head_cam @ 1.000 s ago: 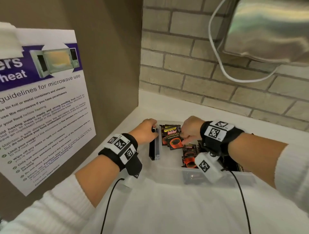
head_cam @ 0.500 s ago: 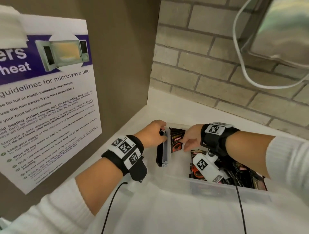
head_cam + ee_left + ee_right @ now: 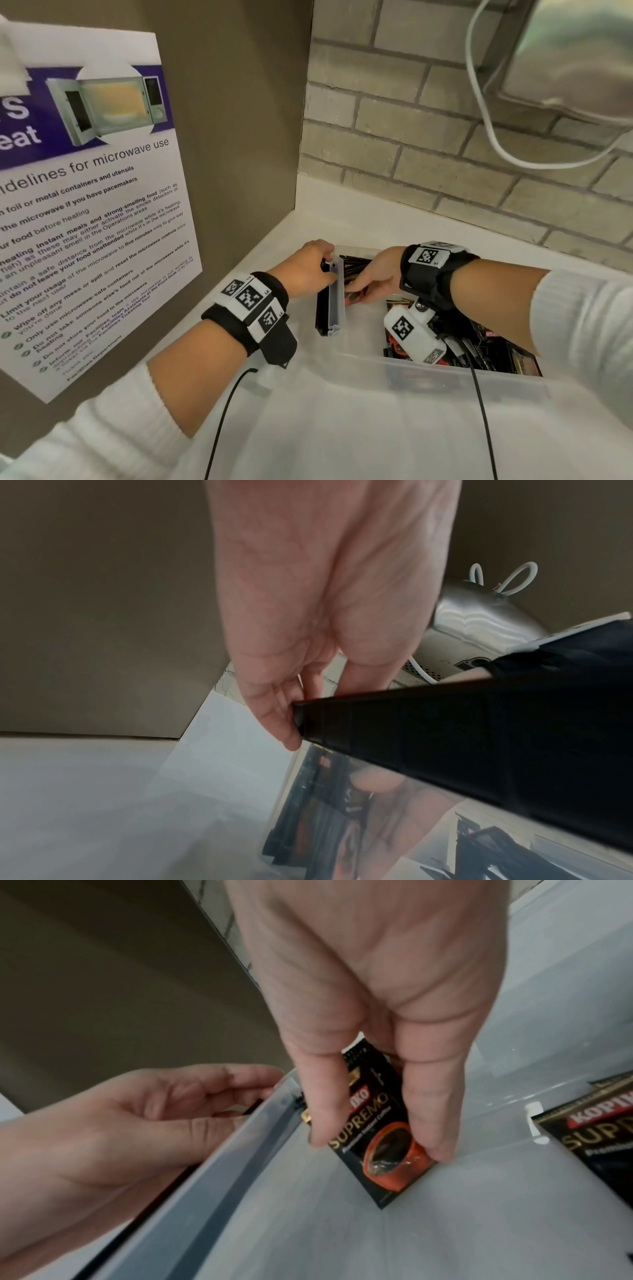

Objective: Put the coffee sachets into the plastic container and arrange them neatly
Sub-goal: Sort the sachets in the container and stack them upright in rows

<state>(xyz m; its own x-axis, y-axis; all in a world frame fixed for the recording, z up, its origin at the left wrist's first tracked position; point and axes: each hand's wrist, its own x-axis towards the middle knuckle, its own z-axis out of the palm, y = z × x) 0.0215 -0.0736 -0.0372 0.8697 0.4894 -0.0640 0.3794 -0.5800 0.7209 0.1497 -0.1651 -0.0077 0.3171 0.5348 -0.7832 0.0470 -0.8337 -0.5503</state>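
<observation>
A clear plastic container (image 3: 445,380) stands on the white counter. My left hand (image 3: 308,270) grips its left rim (image 3: 334,301) at the black clip (image 3: 445,737), fingers curled round the edge (image 3: 219,1164). Inside, my right hand (image 3: 373,281) pinches a black Kopiko Supremo coffee sachet (image 3: 387,1172) between thumb and fingers (image 3: 431,1145). The sachet stands on edge on the container floor, close to the left wall, at the front of a row of upright sachets (image 3: 356,265). More sachets (image 3: 479,342) lie loose in the container's right part, partly hidden by my right wrist.
A brown panel with a microwave-guidelines poster (image 3: 89,222) rises close on the left. A brick wall (image 3: 445,154) runs behind the counter. A steel appliance (image 3: 582,58) with a white cable (image 3: 486,130) hangs at the upper right. Another sachet (image 3: 596,1134) lies flat right of my hand.
My right hand has moved the sachets left and tipped them upright near the container's left wall. My left hand has kept its grip on the rim.
</observation>
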